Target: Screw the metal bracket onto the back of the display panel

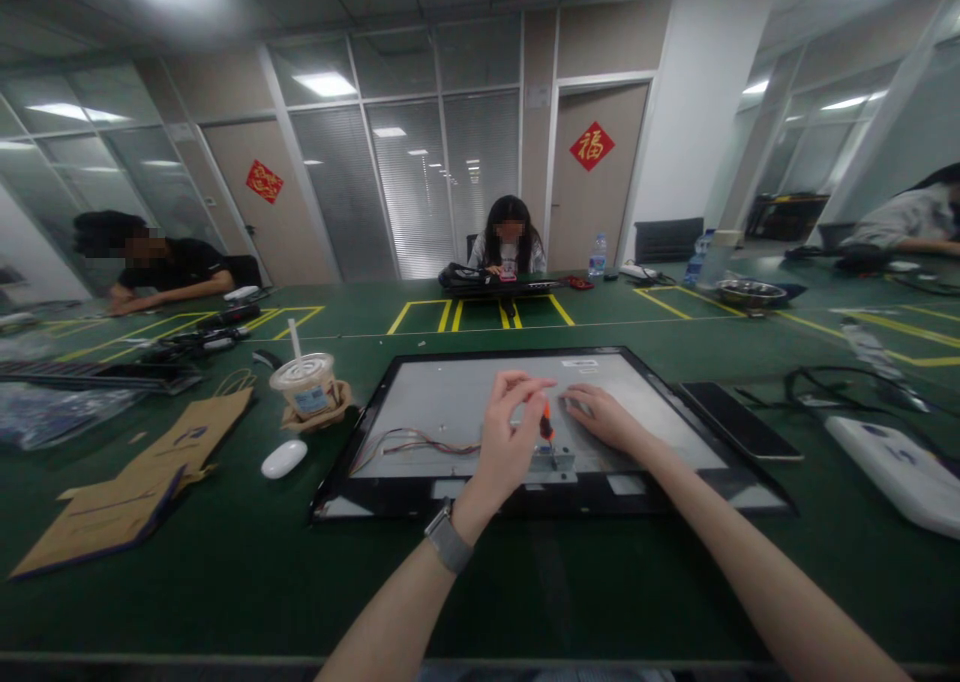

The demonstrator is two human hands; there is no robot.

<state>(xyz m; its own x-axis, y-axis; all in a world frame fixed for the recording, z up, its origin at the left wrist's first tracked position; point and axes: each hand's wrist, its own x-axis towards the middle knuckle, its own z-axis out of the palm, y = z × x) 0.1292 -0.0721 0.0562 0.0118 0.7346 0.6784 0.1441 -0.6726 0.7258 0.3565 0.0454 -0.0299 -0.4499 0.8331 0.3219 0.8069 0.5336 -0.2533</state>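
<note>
A flat monitor panel [675, 417] lies face down on the green table, its grey metal back up and a bundle of coloured wires [409, 444] running across its left part. My left hand [506, 442], with a watch on the wrist, is closed around a small orange-handled screwdriver [547, 424] held upright over a small metal bracket [556, 459] near the panel's front edge. My right hand [604, 417] rests flat on the panel's back just right of the screwdriver, fingers stretched out.
A white mouse [284, 458], a lidded drink cup with straw [306, 386] and brown paper bags [139, 477] lie left of the panel. A black phone [739, 420], cables [832, 387] and a white device [896, 467] lie right. Three other people sit at the table's far sides.
</note>
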